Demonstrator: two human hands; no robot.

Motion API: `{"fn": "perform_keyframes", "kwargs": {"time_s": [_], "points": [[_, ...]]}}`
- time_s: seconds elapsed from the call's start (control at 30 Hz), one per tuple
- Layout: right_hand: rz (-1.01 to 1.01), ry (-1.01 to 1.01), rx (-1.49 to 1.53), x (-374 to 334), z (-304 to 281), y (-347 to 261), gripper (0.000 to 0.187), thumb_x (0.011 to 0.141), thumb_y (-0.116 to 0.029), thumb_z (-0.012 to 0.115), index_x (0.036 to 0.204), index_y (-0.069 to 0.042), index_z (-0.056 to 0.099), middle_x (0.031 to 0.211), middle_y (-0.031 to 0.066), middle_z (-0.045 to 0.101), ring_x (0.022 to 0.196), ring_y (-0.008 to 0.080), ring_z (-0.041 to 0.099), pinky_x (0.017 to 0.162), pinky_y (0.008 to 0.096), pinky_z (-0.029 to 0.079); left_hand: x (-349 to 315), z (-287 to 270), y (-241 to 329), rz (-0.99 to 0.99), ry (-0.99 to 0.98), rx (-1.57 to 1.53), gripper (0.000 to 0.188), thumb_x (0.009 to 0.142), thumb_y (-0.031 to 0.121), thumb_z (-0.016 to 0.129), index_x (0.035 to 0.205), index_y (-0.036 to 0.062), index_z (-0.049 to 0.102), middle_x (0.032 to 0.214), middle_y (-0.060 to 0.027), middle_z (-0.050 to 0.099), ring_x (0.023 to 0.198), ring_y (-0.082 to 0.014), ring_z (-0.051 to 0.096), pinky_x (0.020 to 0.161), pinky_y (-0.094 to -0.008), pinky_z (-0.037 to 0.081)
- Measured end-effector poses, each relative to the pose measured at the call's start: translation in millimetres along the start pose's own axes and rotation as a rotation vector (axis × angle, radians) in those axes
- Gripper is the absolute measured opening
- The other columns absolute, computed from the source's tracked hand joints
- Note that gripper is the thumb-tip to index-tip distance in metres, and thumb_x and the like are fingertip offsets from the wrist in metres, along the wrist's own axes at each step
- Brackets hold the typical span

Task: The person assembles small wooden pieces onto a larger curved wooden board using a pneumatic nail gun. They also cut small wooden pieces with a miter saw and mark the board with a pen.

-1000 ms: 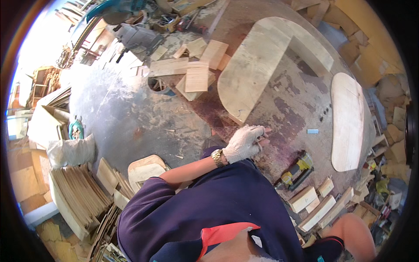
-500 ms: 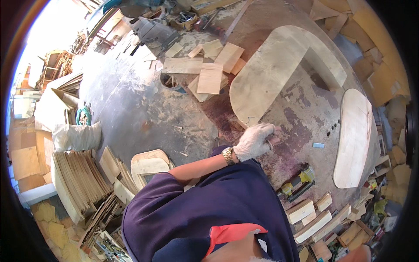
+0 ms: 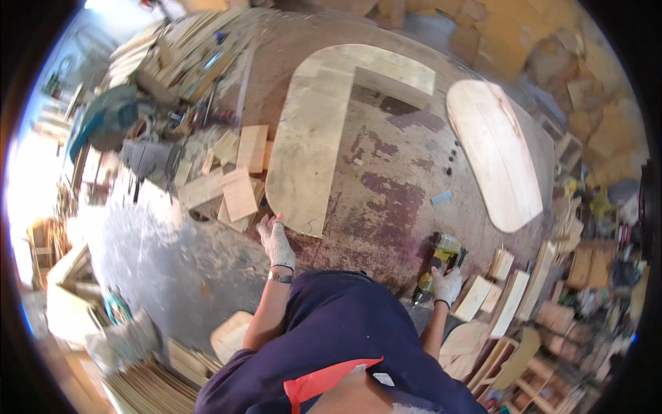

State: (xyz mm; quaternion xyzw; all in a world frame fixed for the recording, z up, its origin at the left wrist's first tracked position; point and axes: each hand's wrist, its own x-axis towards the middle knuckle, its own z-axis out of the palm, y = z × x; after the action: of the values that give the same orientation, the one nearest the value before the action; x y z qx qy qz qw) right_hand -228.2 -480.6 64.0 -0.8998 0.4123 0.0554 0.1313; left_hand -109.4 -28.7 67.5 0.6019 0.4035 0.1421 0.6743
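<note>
My left hand (image 3: 277, 243), in a pale knit glove with a wristwatch below it, reaches the near left corner of a large curved plywood panel (image 3: 303, 148). Its fingers are stretched out and apart at the panel's edge; whether they press on it is hard to tell. The panel bends to the right at its far end, where a board stands on edge beneath it. Lower right, my right hand (image 3: 447, 284), also gloved, is closed round a yellow-green and black nail gun (image 3: 449, 247) close to the worktable surface. Part of the tool's grip is hidden by the fingers.
A long rounded wooden panel (image 3: 493, 152) lies at the right, with a small blue block (image 3: 441, 198) nearer. Curved wood blocks (image 3: 510, 303) line the near right. Wood offcuts (image 3: 240, 193) are piled left of the plywood panel, by a grey machine (image 3: 150, 159). Stacked thin boards (image 3: 148, 386) stand lower left.
The view has turned to the right. My left hand has moved to the plywood panel's corner. My right hand has come into view and taken hold of the nail gun.
</note>
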Motion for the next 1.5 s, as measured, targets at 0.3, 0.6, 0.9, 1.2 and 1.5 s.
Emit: {"fn": "perform_keyframes", "kwargs": {"time_s": [0.3,0.6,0.9,1.2,1.5], "points": [[-0.237,0.080,0.010,-17.0,33.1,-3.5,0.031,0.084,-0.033,0.077,0.095,-0.010,0.059,0.088,0.0119,0.063,0.090,0.0362,0.062,0.083,0.0490,0.044,4.0,28.6,-26.8,-0.326,-0.165,-0.271,0.066,0.105,0.052,0.055,0.144,-0.0009,0.053,0.136,-0.0098,0.061,0.118,-0.0235,0.059,0.100,-0.0394,0.049],[0.037,0.320,-0.048,50.6,12.4,-13.1,0.024,0.085,-0.028,0.073,0.098,-0.012,0.062,0.092,0.0121,0.066,0.094,0.0361,0.064,0.087,0.0511,0.047,-44.2,7.5,64.1,-0.247,-0.170,-0.177,0.049,0.103,0.046,0.062,0.125,0.0022,0.063,0.114,-0.0069,0.068,0.097,-0.0212,0.066,0.083,-0.0368,0.055],[-0.076,0.033,0.246,132.1,33.5,-135.1,0.056,0.089,-0.046,0.071,0.122,-0.001,0.064,0.108,0.0192,0.072,0.107,0.0404,0.067,0.090,0.0479,0.054,-64.9,-14.9,73.6,-0.143,-0.156,-0.083,0.051,0.104,0.045,0.060,0.115,-0.0042,0.064,0.096,-0.0059,0.061,0.080,-0.0170,0.060,0.068,-0.0340,0.051],[-0.180,-0.051,0.734,200.0,-27.3,-275.6,0.067,0.096,-0.061,0.059,0.128,-0.002,0.064,0.121,0.0259,0.070,0.115,0.0430,0.066,0.099,0.0485,0.052,-65.2,-72.7,64.9,-0.069,-0.102,0.059,0.050,0.102,0.045,0.064,0.118,-0.0023,0.063,0.113,-0.0101,0.065,0.101,-0.0216,0.066,0.087,-0.0389,0.056],[-0.133,-0.393,1.081,223.6,0.4,-329.1,0.045,0.091,-0.039,0.070,0.112,0.000,0.074,0.098,0.0144,0.077,0.087,0.0253,0.071,0.078,0.0376,0.053,-67.6,-140.7,76.5,-0.205,-0.115,0.197,0.061,0.101,0.047,0.064,0.135,-0.0026,0.057,0.129,-0.0136,0.062,0.113,-0.0252,0.062,0.094,-0.0404,0.052]]}}
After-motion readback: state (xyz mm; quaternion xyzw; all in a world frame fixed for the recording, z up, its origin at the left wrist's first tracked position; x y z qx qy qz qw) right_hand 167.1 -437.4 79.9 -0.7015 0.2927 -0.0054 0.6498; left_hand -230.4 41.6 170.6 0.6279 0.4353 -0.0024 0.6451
